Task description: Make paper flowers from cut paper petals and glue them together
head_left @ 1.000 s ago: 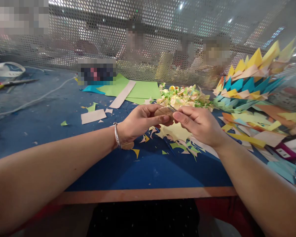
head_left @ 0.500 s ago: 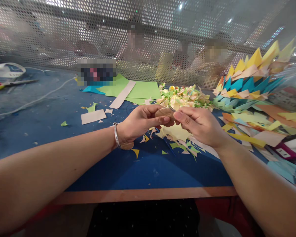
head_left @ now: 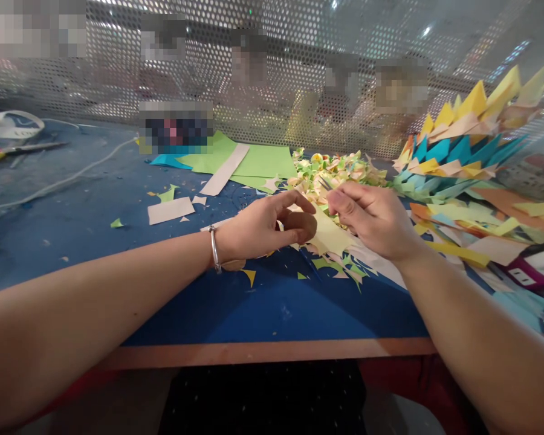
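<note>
My left hand (head_left: 283, 222) is over the paper scraps with its fingers bent and apart from the thumb, and I see nothing held in it. A silver bangle (head_left: 214, 249) circles that wrist. To its right, my right hand (head_left: 367, 214) pinches a thin pointed metal tool (head_left: 325, 182); only the tip shows past the fingers. Below the hands lie a pale yellow paper sheet (head_left: 330, 232) with cut edges and green offcuts (head_left: 356, 273). Behind them is a heap of small folded paper pieces (head_left: 344, 169). A round tan piece (head_left: 234, 264) lies partly hidden under my left wrist.
Green paper sheets (head_left: 267, 160) lie at the back, with a pale strip (head_left: 226, 169) across them. A spiky layered paper form (head_left: 462, 145) stands at right, near loose strips (head_left: 494, 248). Scissors (head_left: 22, 150) and a white cable (head_left: 72, 178) lie left. A perforated metal screen (head_left: 281, 90) borders the table.
My hands have moved apart. The tan piece that was between my left fingers no longer shows there, and those fingers have loosened. My right hand has shifted slightly right, its tool tip now in view.
</note>
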### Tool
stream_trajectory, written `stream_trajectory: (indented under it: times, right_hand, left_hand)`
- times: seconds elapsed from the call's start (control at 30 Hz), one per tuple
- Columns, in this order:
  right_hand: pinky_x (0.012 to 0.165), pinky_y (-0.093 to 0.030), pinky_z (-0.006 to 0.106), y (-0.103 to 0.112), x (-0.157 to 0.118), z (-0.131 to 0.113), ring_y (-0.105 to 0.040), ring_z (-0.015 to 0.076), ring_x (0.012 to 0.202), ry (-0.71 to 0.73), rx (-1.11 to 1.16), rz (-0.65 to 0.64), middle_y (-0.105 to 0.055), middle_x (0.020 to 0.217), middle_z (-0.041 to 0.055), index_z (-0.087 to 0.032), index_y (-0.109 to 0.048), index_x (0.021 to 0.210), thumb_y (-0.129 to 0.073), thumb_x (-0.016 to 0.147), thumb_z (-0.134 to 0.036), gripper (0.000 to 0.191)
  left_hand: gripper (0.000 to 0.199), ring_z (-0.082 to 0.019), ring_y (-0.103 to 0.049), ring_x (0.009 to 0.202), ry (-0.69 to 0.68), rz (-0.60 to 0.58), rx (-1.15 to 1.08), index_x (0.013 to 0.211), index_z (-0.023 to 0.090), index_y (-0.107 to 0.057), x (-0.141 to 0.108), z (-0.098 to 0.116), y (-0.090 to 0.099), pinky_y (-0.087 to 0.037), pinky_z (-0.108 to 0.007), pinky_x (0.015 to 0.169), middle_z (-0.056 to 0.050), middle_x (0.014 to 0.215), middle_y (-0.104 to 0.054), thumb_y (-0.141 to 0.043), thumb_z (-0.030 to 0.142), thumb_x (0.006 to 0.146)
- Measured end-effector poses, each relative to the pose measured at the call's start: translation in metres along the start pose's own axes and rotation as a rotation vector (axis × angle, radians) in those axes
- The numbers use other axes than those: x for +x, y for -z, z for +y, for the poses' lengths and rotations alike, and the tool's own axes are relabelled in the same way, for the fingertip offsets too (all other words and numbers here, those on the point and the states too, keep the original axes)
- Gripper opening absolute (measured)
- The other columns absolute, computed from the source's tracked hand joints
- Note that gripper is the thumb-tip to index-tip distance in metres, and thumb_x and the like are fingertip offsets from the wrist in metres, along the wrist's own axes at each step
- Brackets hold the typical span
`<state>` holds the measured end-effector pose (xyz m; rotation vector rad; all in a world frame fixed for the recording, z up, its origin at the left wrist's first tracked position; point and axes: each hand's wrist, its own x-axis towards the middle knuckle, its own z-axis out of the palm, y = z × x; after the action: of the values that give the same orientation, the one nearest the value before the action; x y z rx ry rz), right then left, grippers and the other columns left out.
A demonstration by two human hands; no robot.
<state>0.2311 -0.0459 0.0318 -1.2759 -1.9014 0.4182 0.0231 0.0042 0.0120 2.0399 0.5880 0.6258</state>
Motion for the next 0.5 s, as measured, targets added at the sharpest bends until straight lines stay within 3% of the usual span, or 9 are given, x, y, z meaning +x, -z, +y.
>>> stream_trajectory:
  times: [0.07,0.17,0.3,0.5]
  right_hand:
    - [0.047,-0.021,0.029,0.0003,0.0006,-0.0021,-0.028,0.0092,0.049,0.001,-0.023,0.01,-0.032,0.052,-0.0052,-0.021,-0.045,0.063,-0.054,0.09,-0.067,0.054]
    - [0.047,-0.019,0.03,0.0003,0.0005,-0.0026,-0.025,0.0089,0.049,0.0,-0.033,0.004,-0.028,0.053,-0.0058,-0.022,-0.039,0.061,-0.056,0.089,-0.067,0.056]
    - [0.049,-0.019,0.03,0.0004,-0.0003,0.0003,-0.026,0.0091,0.051,0.023,-0.063,0.01,-0.028,0.055,-0.0056,-0.022,-0.037,0.061,-0.057,0.09,-0.064,0.055]
    - [0.048,-0.02,0.029,0.0001,0.0002,0.004,-0.028,0.0091,0.052,0.013,-0.097,-0.007,-0.028,0.056,-0.0057,-0.021,-0.04,0.064,-0.058,0.09,-0.062,0.052]
  left_hand:
    - [0.037,-0.017,-0.065,0.077,0.044,-0.042,0.261,0.116,0.016,-0.058,-0.0011,-0.0011,0.0021,-0.044,-0.03,0.069,-0.004,0.087,-0.075,-0.066,0.023,0.08]
    - [0.038,-0.02,-0.064,0.083,0.05,-0.101,0.46,0.116,0.017,-0.063,-0.0024,-0.0017,0.0041,-0.044,-0.032,0.074,-0.005,0.09,-0.074,-0.067,0.029,0.081]
    - [0.038,-0.028,-0.058,0.105,-0.032,-0.097,0.619,0.108,0.017,-0.069,-0.0039,-0.0003,0.0022,-0.042,-0.038,0.093,-0.011,0.103,-0.066,-0.069,0.042,0.08]
    - [0.034,-0.028,-0.058,0.105,-0.001,-0.133,0.671,0.103,0.015,-0.069,-0.0047,0.0058,-0.0009,-0.044,-0.039,0.095,-0.012,0.107,-0.063,-0.069,0.038,0.078]
